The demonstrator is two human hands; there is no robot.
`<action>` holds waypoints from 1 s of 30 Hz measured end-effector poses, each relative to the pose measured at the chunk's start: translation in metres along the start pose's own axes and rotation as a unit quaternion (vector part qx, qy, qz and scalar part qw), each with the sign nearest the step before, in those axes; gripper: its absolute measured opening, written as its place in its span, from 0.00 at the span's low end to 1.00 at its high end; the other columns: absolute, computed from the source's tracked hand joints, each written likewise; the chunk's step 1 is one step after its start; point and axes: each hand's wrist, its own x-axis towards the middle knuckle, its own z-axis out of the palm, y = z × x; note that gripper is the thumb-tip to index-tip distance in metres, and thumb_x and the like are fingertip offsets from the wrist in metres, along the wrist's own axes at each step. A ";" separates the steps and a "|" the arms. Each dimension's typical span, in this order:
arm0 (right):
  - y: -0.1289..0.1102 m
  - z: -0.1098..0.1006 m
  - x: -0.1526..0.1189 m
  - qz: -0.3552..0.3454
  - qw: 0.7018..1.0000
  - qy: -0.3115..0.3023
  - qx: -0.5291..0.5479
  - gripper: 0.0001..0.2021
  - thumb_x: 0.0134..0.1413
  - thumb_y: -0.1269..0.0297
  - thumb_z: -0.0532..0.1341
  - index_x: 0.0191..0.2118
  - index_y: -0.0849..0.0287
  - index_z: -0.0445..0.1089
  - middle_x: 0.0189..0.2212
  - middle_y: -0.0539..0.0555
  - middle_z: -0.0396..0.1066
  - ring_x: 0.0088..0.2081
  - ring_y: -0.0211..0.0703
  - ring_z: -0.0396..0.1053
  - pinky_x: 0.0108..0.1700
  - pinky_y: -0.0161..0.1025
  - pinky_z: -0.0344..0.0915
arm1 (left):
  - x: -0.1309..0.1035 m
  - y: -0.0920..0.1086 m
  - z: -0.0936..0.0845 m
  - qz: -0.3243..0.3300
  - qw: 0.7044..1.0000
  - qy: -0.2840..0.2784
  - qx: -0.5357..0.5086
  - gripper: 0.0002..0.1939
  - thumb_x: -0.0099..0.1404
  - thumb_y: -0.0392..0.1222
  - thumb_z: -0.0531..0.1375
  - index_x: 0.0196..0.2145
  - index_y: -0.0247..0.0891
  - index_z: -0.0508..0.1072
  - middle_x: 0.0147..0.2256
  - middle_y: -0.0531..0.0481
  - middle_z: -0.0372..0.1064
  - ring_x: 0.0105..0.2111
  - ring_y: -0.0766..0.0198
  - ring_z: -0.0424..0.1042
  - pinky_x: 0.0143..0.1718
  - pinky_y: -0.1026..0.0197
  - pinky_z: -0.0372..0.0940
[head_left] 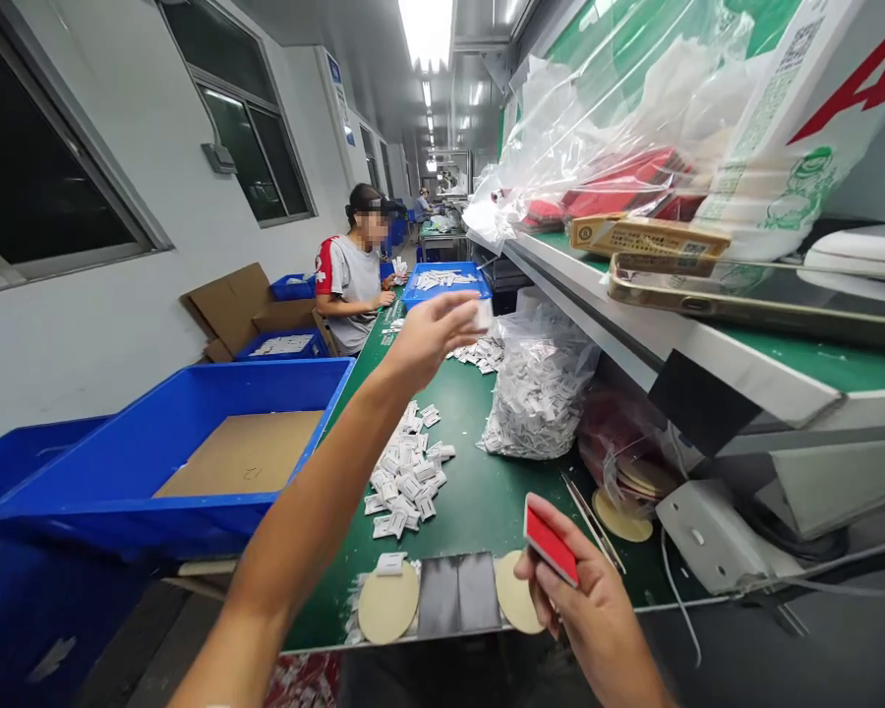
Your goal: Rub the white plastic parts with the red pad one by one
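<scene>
My left hand (435, 339) reaches forward over the bench, fingers closed on a small white piece (482, 315), slightly blurred. Low on the right, my right hand (586, 600) grips a flat red rectangular piece (551, 543) with a pale edge between thumb and fingers. Below my left arm lies a loose heap of small white plastic pieces (409, 477). At the bench's near edge are a round tan disc (388, 602) with a white piece on its rim, a dark square pad (458, 595), and another tan disc (514, 590), partly covered by my right hand.
A clear bag of white pieces (538, 403) stands right of the heap. Tweezers (594, 521) lie near a white metal box (723, 536). A shelf (708, 339) overhangs the right side. Large blue bins (265, 379) flank the left; a co-worker (350, 285) sits beyond.
</scene>
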 end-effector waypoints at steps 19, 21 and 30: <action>0.019 -0.005 0.024 0.115 0.954 0.082 0.265 0.19 0.54 0.48 0.73 0.50 0.44 0.82 0.41 0.56 0.86 0.43 0.52 0.83 0.48 0.48 0.78 | -0.025 -0.165 -0.055 -0.202 0.736 -0.079 0.641 0.19 0.71 0.47 0.63 0.57 0.38 0.72 0.56 0.41 0.72 0.50 0.52 0.75 0.49 0.45 0.73; 0.022 0.001 0.026 0.140 0.947 0.092 0.272 0.18 0.54 0.52 0.74 0.51 0.43 0.81 0.45 0.56 0.85 0.43 0.52 0.83 0.46 0.48 0.79 | -0.022 -0.172 -0.057 -0.206 0.727 -0.085 0.649 0.20 0.71 0.47 0.63 0.57 0.38 0.72 0.56 0.41 0.72 0.50 0.52 0.75 0.50 0.44 0.73; 0.049 0.015 0.038 0.170 0.934 0.001 0.315 0.27 0.54 0.48 0.72 0.51 0.64 0.79 0.27 0.52 0.74 0.22 0.34 0.66 0.22 0.31 0.64 | -0.026 -0.176 -0.058 -0.206 0.782 -0.035 0.588 0.20 0.71 0.47 0.64 0.57 0.37 0.72 0.56 0.40 0.71 0.51 0.51 0.75 0.50 0.44 0.73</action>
